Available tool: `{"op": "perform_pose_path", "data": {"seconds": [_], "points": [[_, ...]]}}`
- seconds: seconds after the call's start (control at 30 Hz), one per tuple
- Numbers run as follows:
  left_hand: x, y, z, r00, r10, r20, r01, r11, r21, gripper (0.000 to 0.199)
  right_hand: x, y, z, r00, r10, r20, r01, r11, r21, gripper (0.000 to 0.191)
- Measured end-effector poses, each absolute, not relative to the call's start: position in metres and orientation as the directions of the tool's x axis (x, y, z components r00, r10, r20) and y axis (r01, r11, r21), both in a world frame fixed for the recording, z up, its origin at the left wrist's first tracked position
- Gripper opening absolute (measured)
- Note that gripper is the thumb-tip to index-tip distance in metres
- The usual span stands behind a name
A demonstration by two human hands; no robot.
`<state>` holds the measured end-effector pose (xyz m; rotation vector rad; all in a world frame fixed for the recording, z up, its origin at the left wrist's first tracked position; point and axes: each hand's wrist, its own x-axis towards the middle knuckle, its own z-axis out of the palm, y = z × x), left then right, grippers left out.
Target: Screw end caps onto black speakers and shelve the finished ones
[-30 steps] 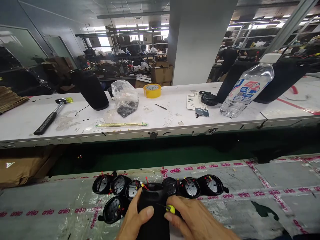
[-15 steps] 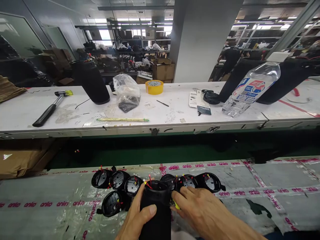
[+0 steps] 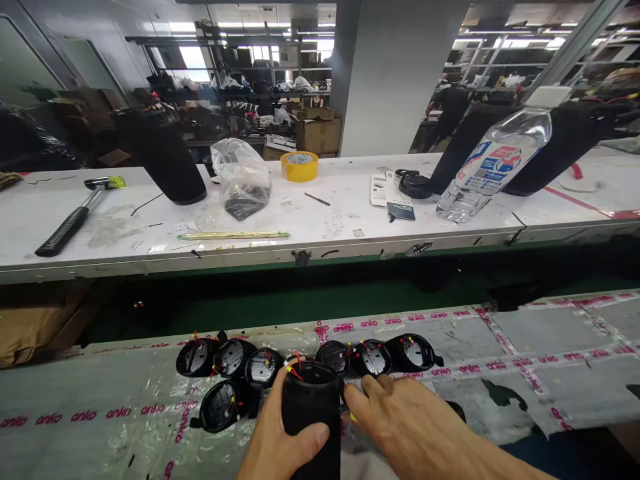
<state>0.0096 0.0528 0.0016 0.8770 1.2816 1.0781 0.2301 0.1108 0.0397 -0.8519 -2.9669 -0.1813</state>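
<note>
My left hand (image 3: pixel 285 437) is wrapped round a black cylinder (image 3: pixel 313 420) with an open top, its thumb across the front. Red and yellow wires stick up at the cylinder's upper left rim. At the right side of the cylinder, my right hand (image 3: pixel 395 413) has its fingers curled together round something small and yellow, mostly hidden. Behind the hands, several short black round parts with wires, such as this one (image 3: pixel 373 358), rest on the near surface.
On the white bench beyond are a hammer (image 3: pixel 75 217), a tall black cylinder (image 3: pixel 165 157), a plastic bag (image 3: pixel 243 180), yellow tape (image 3: pixel 299 167) and a leaning water bottle (image 3: pixel 495 160). A dark gap separates the bench from the near taped surface (image 3: pixel 100 393).
The whole view has shifted and tilted slightly. Both hands stay at the black cylinder; less of the yellow thing shows at my right hand.
</note>
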Motion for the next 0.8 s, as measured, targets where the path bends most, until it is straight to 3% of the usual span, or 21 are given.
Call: {"op": "perform_pose_path", "data": {"seconds": [0.13,0.27,0.33,0.4,0.47,0.53,0.8], "points": [[0.011,0.048,-0.009,-0.118,0.946,-0.303,-0.015,0.303,0.953,0.103,0.225,0.105,0.04,-0.849,0.529,-0.014,0.517,0.835,0.189,0.042],[0.01,0.05,-0.007,-0.096,0.944,-0.315,-0.042,0.312,0.949,0.094,0.221,0.107,0.041,-0.839,0.542,-0.051,0.527,0.832,0.173,0.041],[0.009,0.052,-0.002,-0.071,0.94,-0.334,-0.101,0.326,0.94,0.089,0.221,0.113,0.042,-0.853,0.52,-0.051,0.515,0.853,0.087,0.03],[0.01,0.054,0.002,-0.008,0.933,-0.359,-0.239,0.347,0.907,0.086,0.222,0.119,0.043,-0.846,0.531,-0.052,0.533,0.842,-0.082,0.013],[0.011,0.056,0.004,0.056,0.934,-0.353,-0.391,0.345,0.853,0.085,0.224,0.124,0.043,-0.8,0.598,-0.055,0.587,0.759,-0.281,0.006],[0.012,0.057,0.005,0.088,0.938,-0.335,-0.466,0.336,0.819,0.085,0.226,0.127,0.043,-0.759,0.649,-0.042,0.609,0.686,-0.398,0.004],[0.009,0.059,0.004,0.05,0.935,-0.351,-0.38,0.343,0.859,0.087,0.222,0.127,0.036,-0.828,0.555,-0.072,0.558,0.809,-0.185,0.012]]}}
